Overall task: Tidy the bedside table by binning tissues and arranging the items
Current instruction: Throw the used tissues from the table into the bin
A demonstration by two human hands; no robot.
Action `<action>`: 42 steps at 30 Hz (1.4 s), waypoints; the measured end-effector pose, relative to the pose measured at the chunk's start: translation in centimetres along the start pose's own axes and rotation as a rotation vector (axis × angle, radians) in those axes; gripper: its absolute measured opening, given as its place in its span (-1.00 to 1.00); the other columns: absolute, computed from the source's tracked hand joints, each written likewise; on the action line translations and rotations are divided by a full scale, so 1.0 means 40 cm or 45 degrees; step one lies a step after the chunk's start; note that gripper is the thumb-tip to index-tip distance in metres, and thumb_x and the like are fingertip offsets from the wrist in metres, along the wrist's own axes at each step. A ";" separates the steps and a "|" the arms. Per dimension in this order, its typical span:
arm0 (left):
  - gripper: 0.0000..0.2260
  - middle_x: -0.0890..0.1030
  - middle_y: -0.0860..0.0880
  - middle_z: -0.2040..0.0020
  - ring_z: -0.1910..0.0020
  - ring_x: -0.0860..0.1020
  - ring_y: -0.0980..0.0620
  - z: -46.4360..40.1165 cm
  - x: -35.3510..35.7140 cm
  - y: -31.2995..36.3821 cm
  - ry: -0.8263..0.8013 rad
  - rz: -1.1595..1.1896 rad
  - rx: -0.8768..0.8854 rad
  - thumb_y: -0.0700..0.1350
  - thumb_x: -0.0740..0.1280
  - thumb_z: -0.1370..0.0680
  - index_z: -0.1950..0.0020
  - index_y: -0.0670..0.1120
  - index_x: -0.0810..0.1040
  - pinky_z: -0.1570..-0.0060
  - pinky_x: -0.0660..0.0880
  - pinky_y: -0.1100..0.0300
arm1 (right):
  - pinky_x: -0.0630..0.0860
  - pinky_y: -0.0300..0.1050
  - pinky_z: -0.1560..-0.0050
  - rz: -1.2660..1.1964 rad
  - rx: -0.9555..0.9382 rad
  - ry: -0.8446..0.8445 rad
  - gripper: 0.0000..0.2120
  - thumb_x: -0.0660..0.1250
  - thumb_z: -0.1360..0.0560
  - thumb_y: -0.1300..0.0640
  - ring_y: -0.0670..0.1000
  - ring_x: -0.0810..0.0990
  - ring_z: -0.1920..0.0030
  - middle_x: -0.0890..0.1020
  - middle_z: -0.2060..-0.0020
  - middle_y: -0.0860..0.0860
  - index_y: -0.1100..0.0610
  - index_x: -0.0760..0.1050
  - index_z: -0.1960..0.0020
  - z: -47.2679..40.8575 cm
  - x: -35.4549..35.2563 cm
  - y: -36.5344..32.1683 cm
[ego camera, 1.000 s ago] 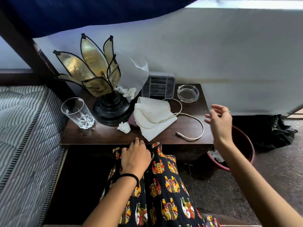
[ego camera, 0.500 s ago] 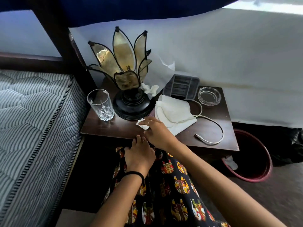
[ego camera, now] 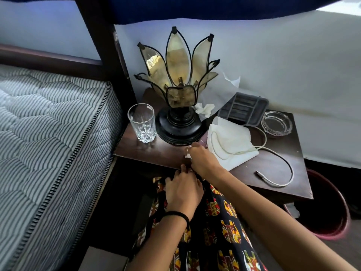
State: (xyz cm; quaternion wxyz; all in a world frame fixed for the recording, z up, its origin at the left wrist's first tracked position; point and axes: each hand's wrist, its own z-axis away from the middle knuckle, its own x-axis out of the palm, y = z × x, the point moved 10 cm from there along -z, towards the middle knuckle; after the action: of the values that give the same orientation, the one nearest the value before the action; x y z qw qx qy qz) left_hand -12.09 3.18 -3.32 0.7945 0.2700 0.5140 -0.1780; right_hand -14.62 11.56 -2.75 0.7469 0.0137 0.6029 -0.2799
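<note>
Fingers (ego camera: 189,150) of our right hand (ego camera: 202,161) curl down and pinch a small crumpled white tissue (ego camera: 188,156), just above the front edge of the dark wooden bedside table (ego camera: 273,167); only a scrap of it shows past the knuckles. Our left hand (ego camera: 182,189), with a black band at the wrist, rests on the patterned dark skirt (ego camera: 218,231) just below that edge, its fingers lying loosely together and holding nothing.

From the head camera we see a second crumpled white tissue (ego camera: 204,109) behind the black round base of the petal-shaped brass lamp (ego camera: 178,90). A clear cut-glass tumbler (ego camera: 142,123) stands upright just left of the lamp base. A folded white cloth (ego camera: 230,145) lies right of our right hand, with a white charging cable (ego camera: 281,169) looping over it and across the table. A grey plastic compartment tray (ego camera: 243,108) leans at the back, beside a clear glass ashtray (ego camera: 277,123). A round red bin (ego camera: 332,227) sits on the floor to the table's right, and a striped mattress (ego camera: 48,143) lies to the left.
</note>
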 end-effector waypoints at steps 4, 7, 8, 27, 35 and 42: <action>-0.67 0.45 -0.04 -0.37 -0.27 0.46 -0.06 -0.001 0.008 -0.006 -0.029 0.018 -0.006 0.03 0.11 -0.57 -0.21 -0.05 0.53 -0.19 0.36 -0.07 | 0.54 0.06 -0.01 -0.091 -0.001 0.090 -0.73 0.26 -0.41 0.37 0.22 0.57 -0.08 0.53 -0.09 0.15 0.23 0.56 -0.08 0.007 -0.017 0.007; -0.59 0.24 -0.05 -0.52 -0.40 0.35 -0.05 -0.007 0.023 -0.006 -0.088 0.038 -0.012 0.02 0.07 -0.60 -0.39 -0.09 0.38 -0.28 0.29 -0.08 | 0.48 -0.14 0.09 -0.331 0.033 0.251 -0.78 0.27 -0.37 0.38 0.11 0.60 0.01 0.64 0.05 0.12 0.21 0.63 0.08 0.021 -0.074 0.023; -0.57 0.19 -0.06 -0.54 -0.42 0.31 -0.05 -0.008 0.028 -0.005 -0.111 0.041 -0.011 0.02 0.05 -0.60 -0.44 -0.10 0.32 -0.31 0.26 -0.09 | 0.46 -0.19 0.12 -0.406 0.043 0.300 -0.77 0.27 -0.35 0.40 0.07 0.59 0.05 0.65 0.09 0.10 0.20 0.64 0.12 0.033 -0.097 0.029; -0.55 0.23 -0.03 -0.53 -0.38 0.39 -0.05 -0.010 0.023 0.018 -0.082 -0.007 0.039 0.04 0.10 -0.60 -0.47 -0.07 0.31 -0.23 0.42 0.00 | 0.44 -0.34 0.40 -0.606 0.643 0.845 -0.87 0.37 -0.48 0.20 -0.11 0.60 0.49 0.63 0.33 0.22 0.26 0.56 0.18 0.427 -0.293 0.694; -0.55 0.26 -0.03 -0.52 -0.30 0.48 -0.04 -0.021 0.025 0.020 -0.020 -0.098 0.053 0.05 0.11 -0.59 -0.46 -0.05 0.32 -0.05 0.51 0.07 | 0.46 0.08 -0.18 -0.637 1.139 0.692 -0.75 0.38 -0.46 0.21 0.26 0.60 -0.10 0.65 0.00 0.32 0.34 0.60 -0.07 0.565 -0.105 0.930; -0.57 0.30 -0.04 -0.50 -0.29 0.48 -0.05 -0.023 0.018 0.027 -0.008 -0.101 0.053 0.04 0.12 -0.60 -0.45 -0.05 0.35 -0.05 0.53 0.06 | 0.31 0.09 -0.35 -0.715 1.332 0.714 -0.48 0.29 -0.48 0.21 0.32 0.43 -0.31 0.48 -0.27 0.38 0.32 0.31 -0.40 0.610 -0.062 0.957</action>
State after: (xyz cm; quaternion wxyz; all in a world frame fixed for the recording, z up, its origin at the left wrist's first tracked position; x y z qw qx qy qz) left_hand -11.88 4.60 -4.01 0.7826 0.2652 0.5181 -0.2207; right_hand 23.52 36.09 -5.98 0.3548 0.2895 0.5397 -0.7064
